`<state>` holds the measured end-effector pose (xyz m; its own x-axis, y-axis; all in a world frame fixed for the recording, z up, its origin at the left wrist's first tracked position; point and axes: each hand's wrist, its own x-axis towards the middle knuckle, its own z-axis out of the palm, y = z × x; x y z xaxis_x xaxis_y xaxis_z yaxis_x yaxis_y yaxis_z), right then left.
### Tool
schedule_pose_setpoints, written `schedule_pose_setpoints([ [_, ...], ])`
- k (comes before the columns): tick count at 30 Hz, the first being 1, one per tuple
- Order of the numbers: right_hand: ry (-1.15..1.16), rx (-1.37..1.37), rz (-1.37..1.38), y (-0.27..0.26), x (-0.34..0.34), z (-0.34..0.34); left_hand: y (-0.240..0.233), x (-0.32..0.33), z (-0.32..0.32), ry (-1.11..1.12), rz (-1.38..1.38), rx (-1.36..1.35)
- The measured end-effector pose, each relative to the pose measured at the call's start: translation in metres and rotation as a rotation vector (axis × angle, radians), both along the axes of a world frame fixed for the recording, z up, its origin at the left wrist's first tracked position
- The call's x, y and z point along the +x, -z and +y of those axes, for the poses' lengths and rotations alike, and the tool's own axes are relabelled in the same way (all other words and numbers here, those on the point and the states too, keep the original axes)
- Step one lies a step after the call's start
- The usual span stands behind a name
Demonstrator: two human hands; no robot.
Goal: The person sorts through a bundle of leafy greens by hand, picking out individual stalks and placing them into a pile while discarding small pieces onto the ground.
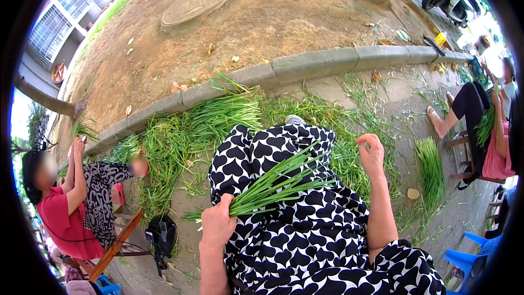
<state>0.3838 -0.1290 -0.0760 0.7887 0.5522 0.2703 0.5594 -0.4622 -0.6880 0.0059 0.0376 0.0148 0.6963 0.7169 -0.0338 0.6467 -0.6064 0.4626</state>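
Observation:
My left hand [219,219] is closed around a bunch of long green leafy stalks [274,184], which look like garlic chives. Their pale ends poke out at the left of the fist, and the green tips fan over my lap towards the upper right. Raised beside my right knee is my right hand [371,153], fingers curled loosely and apart, holding nothing visible. Beyond my knees a thick pile of similar stalks [227,112] lies against the kerb. Loose green leaves [163,151] are heaped to its left, and more scatter over the ground on the right.
A stone kerb [315,63] curves across in front. A person in red [69,213] sits at the left, holding stalks. Near them is a black bag [161,233]. At the right, a person in pink [497,147] sits beside a laid-out bundle of stalks [430,172]. A blue plastic chair [470,254] stands lower right.

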Motion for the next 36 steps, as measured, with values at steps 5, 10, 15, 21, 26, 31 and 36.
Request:
schedule_pose_setpoints([
  [5,-0.244,0.121,0.329,-0.047,-0.026,0.017,-0.001,0.001,0.0,-0.007,-0.007,-0.011],
  [10,-0.657,0.054,0.464,-0.096,-0.055,0.032,-0.001,0.001,0.0,-0.007,-0.01,-0.01],
  [15,-0.736,0.008,0.293,-0.095,-0.066,0.036,-0.001,0.0,0.0,-0.012,-0.018,-0.015],
  [21,-0.794,-0.028,0.188,-0.09,-0.068,0.037,0.0,0.0,0.0,-0.01,-0.03,-0.01],
  [26,-0.779,-0.033,0.024,-0.094,-0.07,0.041,0.0,0.0,0.0,-0.008,-0.044,-0.01],
  [31,-0.643,0.087,0.23,-0.088,-0.081,0.043,0.001,0.0,0.001,-0.001,-0.029,0.001],
  [36,-0.46,0.233,0.552,-0.065,-0.083,0.046,-0.001,0.002,0.0,0.003,-0.016,0.001],
])
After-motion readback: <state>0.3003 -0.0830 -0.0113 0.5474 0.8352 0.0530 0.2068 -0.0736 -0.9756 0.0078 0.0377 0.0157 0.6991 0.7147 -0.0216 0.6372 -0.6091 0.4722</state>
